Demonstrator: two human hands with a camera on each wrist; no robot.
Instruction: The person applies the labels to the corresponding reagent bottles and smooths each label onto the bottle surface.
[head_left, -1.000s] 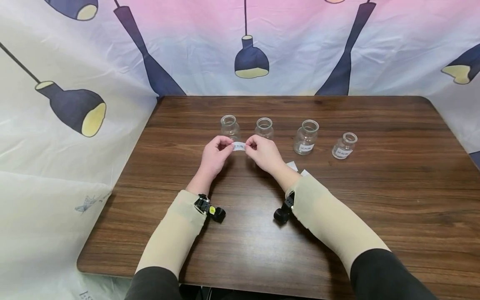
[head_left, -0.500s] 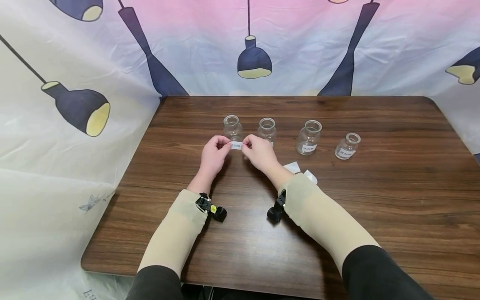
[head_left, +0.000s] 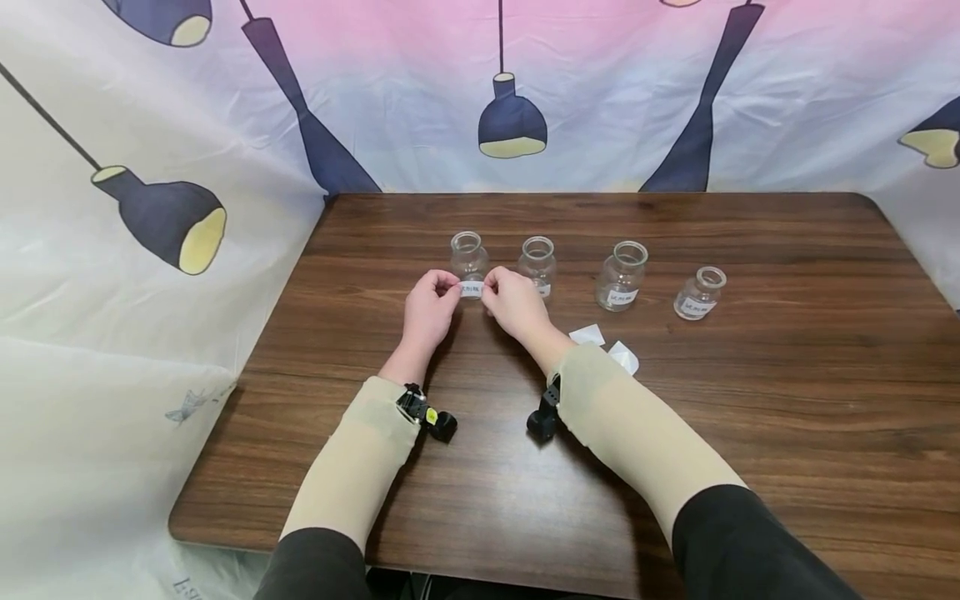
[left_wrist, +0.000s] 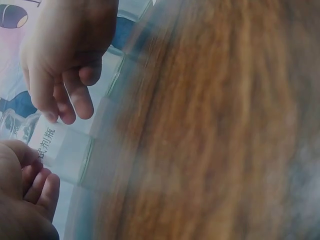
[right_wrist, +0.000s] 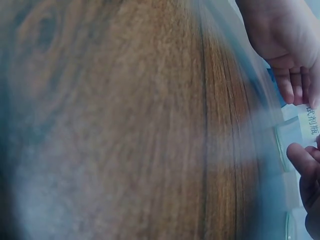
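Note:
A small white label (head_left: 471,289) with printed dark characters lies in front of the leftmost glass bottle (head_left: 467,255), low on its side. My left hand (head_left: 429,310) pinches the label's left end between thumb and index finger. At the other end, my right hand (head_left: 519,307) holds it with its fingertips. In the left wrist view the label (left_wrist: 46,142) lies against the clear glass, my left hand (left_wrist: 22,192) below and my right hand (left_wrist: 72,60) above. Only part of the bottle shows between the hands in the right wrist view.
A second glass bottle (head_left: 537,260) stands close behind my right hand, partly hidden, with a label. Further right stand a labelled bottle (head_left: 622,275) and a smaller labelled bottle (head_left: 700,293). White paper scraps (head_left: 623,357) lie beside my right forearm on the brown wooden table (head_left: 480,500).
Both hands have brought the label slightly left relative to the bottles and up against the leftmost bottle. The right forearm has swung left, uncovering more of the paper scraps.

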